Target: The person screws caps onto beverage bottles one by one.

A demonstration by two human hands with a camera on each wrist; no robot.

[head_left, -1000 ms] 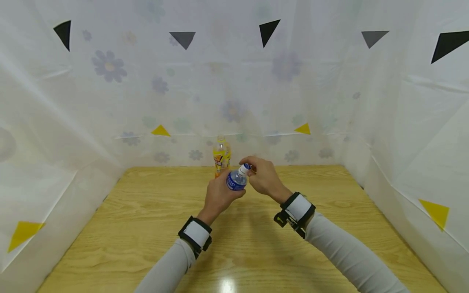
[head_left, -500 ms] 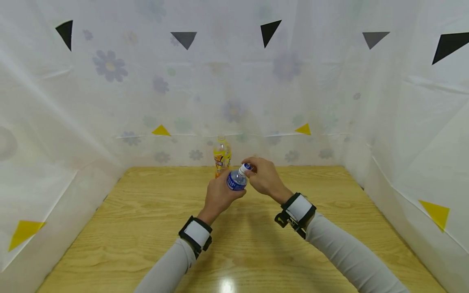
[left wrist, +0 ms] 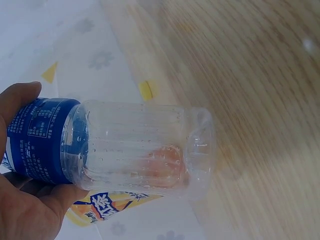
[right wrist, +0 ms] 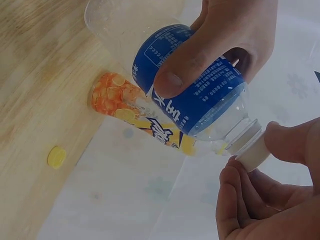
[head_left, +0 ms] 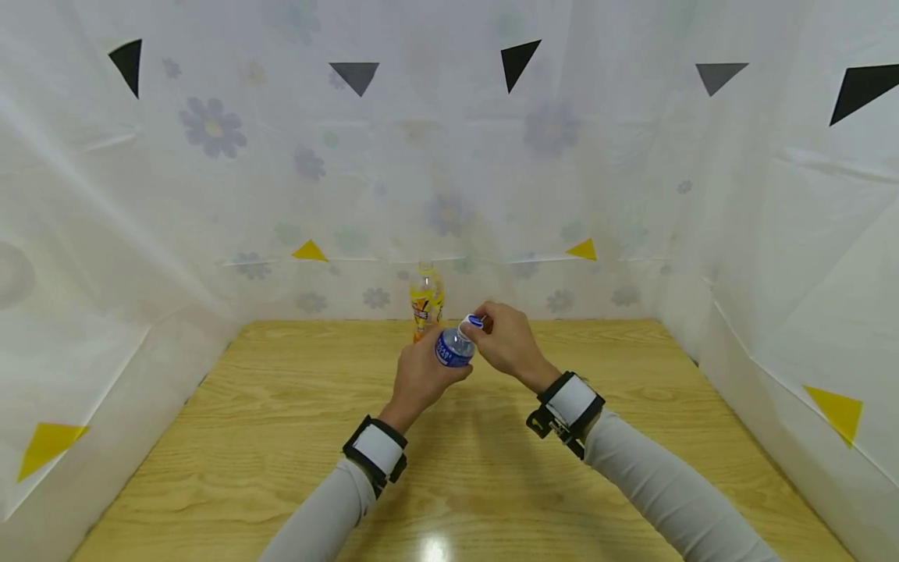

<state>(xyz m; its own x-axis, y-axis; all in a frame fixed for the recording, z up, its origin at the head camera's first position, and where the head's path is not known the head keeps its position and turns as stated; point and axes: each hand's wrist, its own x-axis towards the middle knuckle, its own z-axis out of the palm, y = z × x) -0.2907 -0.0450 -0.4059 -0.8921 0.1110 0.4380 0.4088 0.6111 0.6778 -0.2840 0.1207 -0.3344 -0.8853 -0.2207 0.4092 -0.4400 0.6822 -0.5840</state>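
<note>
My left hand [head_left: 420,376] grips a clear plastic bottle [head_left: 453,349] round its blue label. The bottle is tilted, its neck towards my right hand. In the left wrist view its clear lower part [left wrist: 135,145] shows droplets on the wall. My right hand [head_left: 511,341] pinches a white bottle cap [right wrist: 253,152] between thumb and fingers at the bottle's mouth. The cap's top is blue in the head view. Whether its thread is engaged, I cannot tell. Behind my left hand stands a yellow-labelled bottle [head_left: 425,300], uncapped, its lower part partly hidden.
A yellow cap [right wrist: 57,157] lies on the wooden table [head_left: 281,437], near its back edge; the hands hide it in the head view. White sheets [head_left: 393,179] with flower prints and stuck-on triangles enclose the table at the back and both sides.
My right thumb and fingers have shifted round the white cap, with the thumb now further across it. My left hand and the blue-labelled bottle stay almost in place.
</note>
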